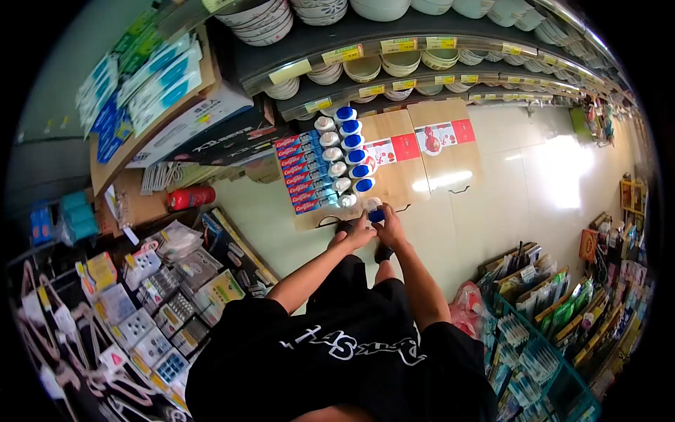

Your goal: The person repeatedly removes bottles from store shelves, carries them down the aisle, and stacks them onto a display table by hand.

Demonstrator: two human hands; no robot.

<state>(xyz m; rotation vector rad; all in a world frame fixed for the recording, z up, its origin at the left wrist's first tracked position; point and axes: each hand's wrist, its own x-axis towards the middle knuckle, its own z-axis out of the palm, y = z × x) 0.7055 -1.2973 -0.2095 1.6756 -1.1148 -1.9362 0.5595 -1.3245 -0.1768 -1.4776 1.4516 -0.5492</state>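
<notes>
Both of my hands meet at the front edge of a pale wooden surface, around a white bottle with a blue cap (376,214). My right hand (391,231) has its fingers closed on the bottle's right side. My left hand (357,233) grips it from the left, its fingertips partly hidden. Beyond them runs a column of several white bottles with blue caps (358,157). Left of that stands a column of white bottles with pale tops (333,154). Colgate toothpaste boxes (304,174) lie side by side at the far left.
Shelves of stacked bowls (401,63) curve overhead at the back. Another pale wooden panel (450,165) with a red label lies to the right. A red fire extinguisher (191,197) is at left. Packaged goods (172,309) fill the lower left; a teal basket (548,337) is lower right.
</notes>
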